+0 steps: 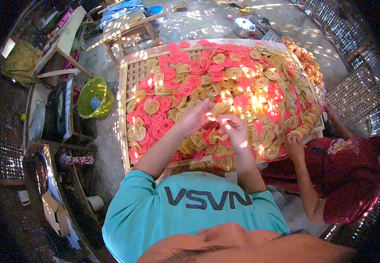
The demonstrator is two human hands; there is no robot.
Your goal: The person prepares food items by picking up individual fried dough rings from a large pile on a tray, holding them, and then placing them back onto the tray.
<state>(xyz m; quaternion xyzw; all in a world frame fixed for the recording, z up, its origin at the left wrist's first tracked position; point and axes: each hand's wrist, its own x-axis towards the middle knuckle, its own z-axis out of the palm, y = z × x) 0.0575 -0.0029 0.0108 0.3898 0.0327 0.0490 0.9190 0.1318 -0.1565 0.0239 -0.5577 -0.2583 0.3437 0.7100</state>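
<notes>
A tan lacy disc (221, 109), coiled like a rosette, is raised between my two hands above a heap of similar pieces. My right hand (235, 127) pinches its lower edge with thumb and fingertips. At the disc's left side are the fingers of my left hand (196, 115); whether they grip it is unclear. A pale thin strip (222, 136) shows just under my right hand. Below lie many pink discs (158, 125) and tan discs (198, 93), overlapping on a woven slatted rack (137, 70). Bright sun patches wash out part of the pile.
A co-worker's hand (295, 146) touches a row of tan discs (305, 126) at the rack's right side. Left of the rack stands a yellow-green basin (106, 105). Beyond are a wooden bench (130, 29), a metal pot (244, 28) and strung orange-tan pieces (306, 62).
</notes>
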